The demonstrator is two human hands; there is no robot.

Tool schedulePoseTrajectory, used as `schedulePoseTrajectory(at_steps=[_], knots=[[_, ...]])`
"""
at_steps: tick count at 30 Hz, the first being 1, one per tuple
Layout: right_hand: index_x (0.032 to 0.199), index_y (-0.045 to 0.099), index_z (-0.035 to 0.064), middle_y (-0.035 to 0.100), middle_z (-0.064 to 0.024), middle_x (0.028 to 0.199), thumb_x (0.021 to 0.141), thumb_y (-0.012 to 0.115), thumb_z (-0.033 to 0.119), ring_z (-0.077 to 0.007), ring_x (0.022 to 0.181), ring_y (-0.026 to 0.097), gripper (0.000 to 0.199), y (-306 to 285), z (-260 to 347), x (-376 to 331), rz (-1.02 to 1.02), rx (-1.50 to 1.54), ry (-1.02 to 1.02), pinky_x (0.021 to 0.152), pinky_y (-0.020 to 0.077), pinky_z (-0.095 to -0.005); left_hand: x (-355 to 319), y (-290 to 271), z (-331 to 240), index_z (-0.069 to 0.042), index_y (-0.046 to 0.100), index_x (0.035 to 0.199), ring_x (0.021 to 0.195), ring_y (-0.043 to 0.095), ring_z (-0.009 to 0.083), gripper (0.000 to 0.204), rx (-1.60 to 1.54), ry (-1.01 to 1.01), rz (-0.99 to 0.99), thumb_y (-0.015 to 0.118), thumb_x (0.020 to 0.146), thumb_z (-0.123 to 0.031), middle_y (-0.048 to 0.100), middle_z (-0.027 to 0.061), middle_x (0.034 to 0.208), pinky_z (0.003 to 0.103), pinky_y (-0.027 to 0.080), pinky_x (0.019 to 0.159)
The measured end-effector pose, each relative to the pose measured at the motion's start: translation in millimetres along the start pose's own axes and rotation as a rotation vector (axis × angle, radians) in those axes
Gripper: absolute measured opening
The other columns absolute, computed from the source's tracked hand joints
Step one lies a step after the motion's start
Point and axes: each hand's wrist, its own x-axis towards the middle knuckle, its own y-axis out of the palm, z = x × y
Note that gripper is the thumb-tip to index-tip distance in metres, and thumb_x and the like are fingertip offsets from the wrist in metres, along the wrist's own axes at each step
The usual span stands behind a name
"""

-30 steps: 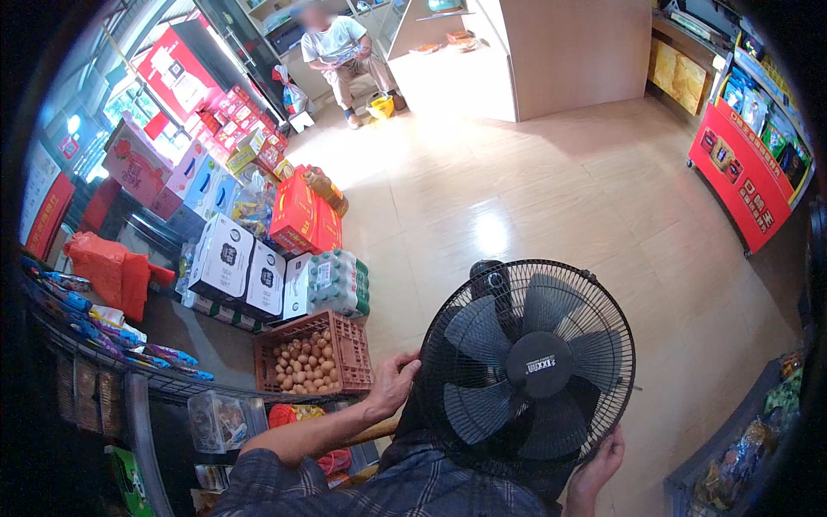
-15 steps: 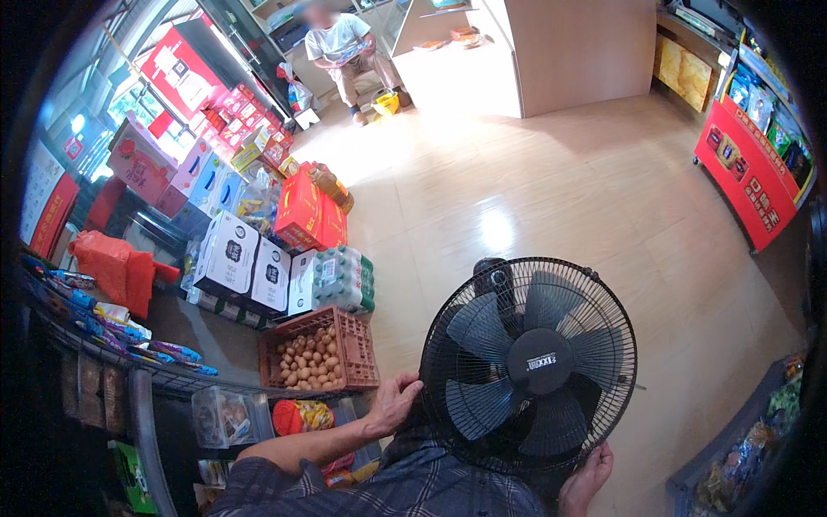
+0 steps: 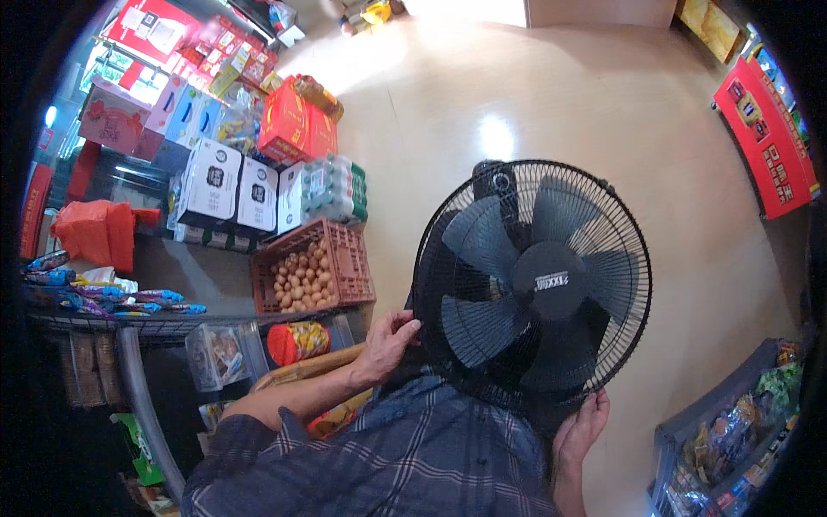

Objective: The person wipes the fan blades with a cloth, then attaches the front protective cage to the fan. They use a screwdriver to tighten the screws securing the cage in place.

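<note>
A black electric fan with a round wire guard and broad dark blades sits in front of my body, its face turned up toward me. On the left edge of the guard, my left hand grips the rim between thumb and fingers. My right hand has its fingers closed against the rim at the lower right. The blades show sharply, without blur. Behind the guard part of a dark base or stand shows; the rest is hidden.
Left of the fan, a brown plastic crate holds eggs. Beyond it stand shrink-wrapped bottles, white cartons and red boxes. A red display stand is at far right, a rack of packets at lower right.
The view has tilted down, so the fan, crate and cartons sit higher in the picture. The seated person is mostly out of view. Both hands stay on the guard's rim.
</note>
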Motion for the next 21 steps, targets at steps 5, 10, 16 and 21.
schedulePoseTrajectory(at_steps=[5,10,16,21], knots=[[0.128,0.037,-0.0029,0.051,-0.0122,0.120,0.099,0.048,0.009,-0.0178,0.109,0.050,0.033,14,4,-14,0.001,0.055,0.084,0.096,0.0400,-0.0318,-13,2,-4,0.003,0.052,0.108,0.084,0.060,0.0130,0.023,-0.219,-0.042,0.154,0.060,0.094,-0.014,0.059,0.0071,0.094,0.029,0.055,0.074],[0.125,0.042,-0.0022,0.053,-0.0108,0.117,0.098,0.050,0.009,-0.0156,0.104,0.051,0.030,15,11,-18,0.025,0.004,0.123,0.089,0.0431,-0.0303,-35,15,-11,0.002,0.047,0.107,0.082,0.060,0.0137,0.024,-0.150,-0.143,0.108,0.061,0.094,-0.014,0.058,0.0081,0.093,0.029,0.057,0.076],[0.125,0.044,-0.0013,0.054,-0.0088,0.115,0.097,0.054,0.014,-0.0153,0.100,0.052,0.034,13,9,-23,0.011,-0.022,0.149,0.086,0.0438,-0.0298,-46,26,2,0.000,0.051,0.095,0.078,0.063,0.0133,0.022,-0.065,-0.245,0.327,0.062,0.094,-0.018,0.066,0.0073,0.084,0.028,0.054,0.074],[0.127,0.043,0.0002,0.054,-0.0067,0.115,0.100,0.051,0.019,-0.0143,0.099,0.053,0.034,6,5,-26,0.045,-0.075,0.162,0.085,0.0452,-0.0317,-46,21,-4,-0.002,0.062,0.086,0.078,0.063,0.0118,0.027,0.048,-0.212,0.434,0.067,0.091,-0.028,0.069,0.0062,0.084,0.028,0.051,0.071]])
